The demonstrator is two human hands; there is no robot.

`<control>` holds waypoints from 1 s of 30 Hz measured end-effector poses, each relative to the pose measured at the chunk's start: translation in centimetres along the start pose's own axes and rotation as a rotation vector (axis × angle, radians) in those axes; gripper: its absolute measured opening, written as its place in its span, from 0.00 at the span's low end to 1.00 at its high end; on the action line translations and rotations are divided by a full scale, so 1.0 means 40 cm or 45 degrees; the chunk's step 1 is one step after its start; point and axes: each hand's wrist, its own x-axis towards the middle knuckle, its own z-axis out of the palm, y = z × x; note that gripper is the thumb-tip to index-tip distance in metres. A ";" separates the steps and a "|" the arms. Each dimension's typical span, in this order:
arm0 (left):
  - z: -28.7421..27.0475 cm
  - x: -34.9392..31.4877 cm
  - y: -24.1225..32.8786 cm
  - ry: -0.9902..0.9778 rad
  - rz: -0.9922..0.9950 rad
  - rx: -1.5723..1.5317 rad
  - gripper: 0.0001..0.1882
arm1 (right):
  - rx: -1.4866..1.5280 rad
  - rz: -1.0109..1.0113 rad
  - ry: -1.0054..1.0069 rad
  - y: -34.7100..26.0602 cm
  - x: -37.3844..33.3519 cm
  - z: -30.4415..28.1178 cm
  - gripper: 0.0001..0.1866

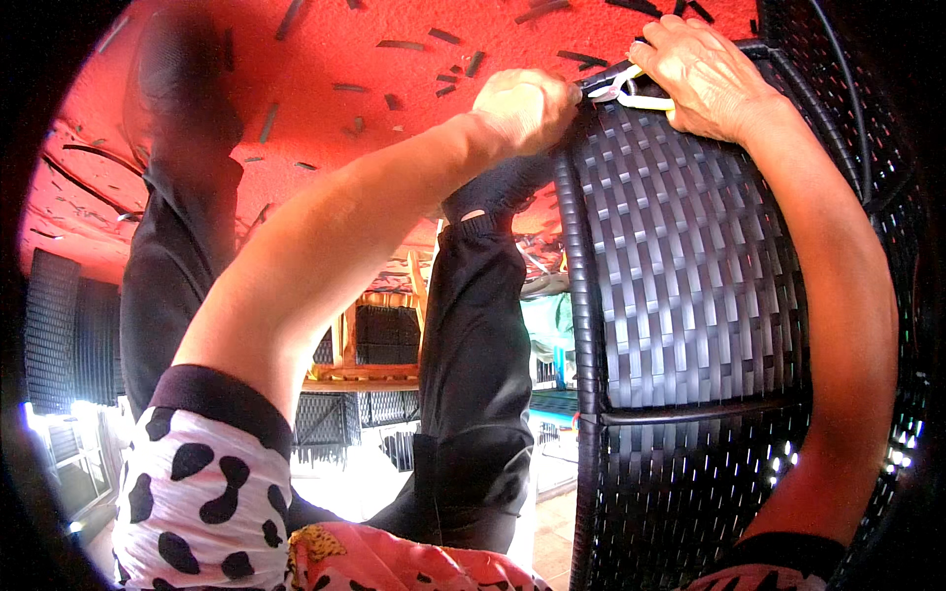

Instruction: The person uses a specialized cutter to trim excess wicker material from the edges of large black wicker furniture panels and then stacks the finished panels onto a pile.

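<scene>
A black woven wicker panel [690, 266] with a wrapped frame edge stands on my right. My right hand [702, 84] is closed round white-and-yellow-handled pliers [645, 101] at the panel's far end. Their jaws point left, toward my left hand, against the frame edge. My left hand [525, 106] is closed at the panel's far left corner, its fingertips pinching what looks like a short dark strip [589, 87] beside the jaws. Exactly what the jaws bite is too small to tell.
Short black offcuts [399, 44] lie scattered over a red floor covering [325, 123]. My legs in black trousers [478, 345] stretch out left of the panel. More dark woven panels [51, 315] stand at the far left, and a wooden piece [365, 372] shows between my legs.
</scene>
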 end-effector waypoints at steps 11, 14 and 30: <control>-0.003 0.027 0.016 0.302 0.053 -0.081 0.09 | -0.003 -0.018 -0.308 0.005 0.013 -0.023 0.13; -0.002 0.024 0.009 0.324 0.005 -0.157 0.09 | -0.037 -0.005 -0.394 0.003 0.019 -0.023 0.13; 0.023 -0.124 -0.091 -0.182 -0.318 -1.206 0.08 | -0.092 0.275 -0.323 0.060 -0.072 -0.067 0.21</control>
